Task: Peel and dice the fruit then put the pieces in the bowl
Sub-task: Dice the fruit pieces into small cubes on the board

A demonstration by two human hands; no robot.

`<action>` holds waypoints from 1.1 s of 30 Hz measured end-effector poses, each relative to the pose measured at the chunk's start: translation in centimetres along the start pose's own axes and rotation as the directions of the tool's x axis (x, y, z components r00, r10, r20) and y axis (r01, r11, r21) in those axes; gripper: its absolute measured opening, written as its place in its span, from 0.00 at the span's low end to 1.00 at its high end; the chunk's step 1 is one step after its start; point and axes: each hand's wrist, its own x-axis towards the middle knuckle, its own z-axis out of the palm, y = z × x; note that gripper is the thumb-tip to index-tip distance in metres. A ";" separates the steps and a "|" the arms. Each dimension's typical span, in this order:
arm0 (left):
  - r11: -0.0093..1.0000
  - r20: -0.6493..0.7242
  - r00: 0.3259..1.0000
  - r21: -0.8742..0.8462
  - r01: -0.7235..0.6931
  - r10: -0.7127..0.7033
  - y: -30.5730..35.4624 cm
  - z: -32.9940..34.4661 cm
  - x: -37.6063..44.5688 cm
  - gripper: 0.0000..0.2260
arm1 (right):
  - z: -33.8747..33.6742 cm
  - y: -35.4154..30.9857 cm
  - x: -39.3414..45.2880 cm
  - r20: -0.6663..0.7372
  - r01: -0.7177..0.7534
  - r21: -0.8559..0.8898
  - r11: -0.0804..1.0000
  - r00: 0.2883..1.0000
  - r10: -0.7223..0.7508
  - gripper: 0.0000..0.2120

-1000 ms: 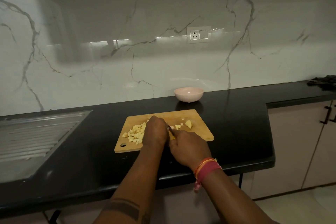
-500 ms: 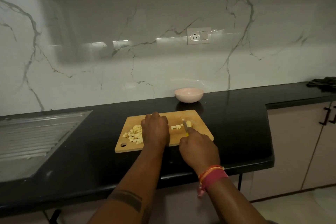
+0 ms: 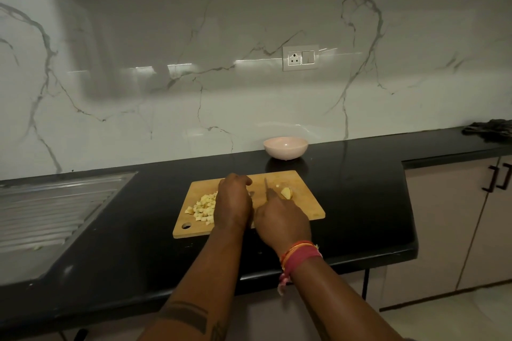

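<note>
Fruit: pale diced cubes [image 3: 204,207] heaped left on our wooden cutting board [image 3: 307,203]; uncut wedge [image 3: 286,193] right.
Left hand [image 3: 234,199]: we rest it on the board, fingers curled.
Right hand [image 3: 281,220]: we grip the knife [image 3: 266,188].
Pink round bowl [image 3: 285,147]: far.

White marble-veined backsplash [image 3: 194,77] carries a socket-and-switch plate [image 3: 300,58] above the black countertop [image 3: 360,188]; steel drainboard [image 3: 50,210] left, beige cabinets [image 3: 454,224] right.

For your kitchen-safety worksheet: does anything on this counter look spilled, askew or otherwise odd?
Nothing stands out. The diced pieces sit heaped on the board, one uncut chunk lies beside the knife, and the bowl stands upright behind the board.
</note>
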 end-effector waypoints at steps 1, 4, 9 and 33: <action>1.000 -0.003 1.000 -0.016 0.001 -0.001 0.2 0.0 -0.1 0.19 | -0.2 0.2 0.1 0.000 -0.041 -0.016 0.999 0.999 0.041 0.26; 0.999 -0.008 1.000 -0.054 0.003 -0.003 0.3 -0.1 -0.3 0.18 | -0.6 0.4 0.8 0.010 -0.145 -0.092 0.985 0.989 0.146 0.26; 0.988 -0.048 0.997 -0.143 0.059 -0.066 0.1 -0.3 -0.2 0.19 | 0.1 -0.5 0.4 0.075 0.082 -0.123 0.989 0.995 -0.073 0.17; 0.978 -0.011 0.989 -0.144 -0.149 0.149 1.1 -0.2 -0.7 0.09 | -1.2 1.6 -0.4 -0.098 -0.053 0.188 0.981 0.992 0.073 0.21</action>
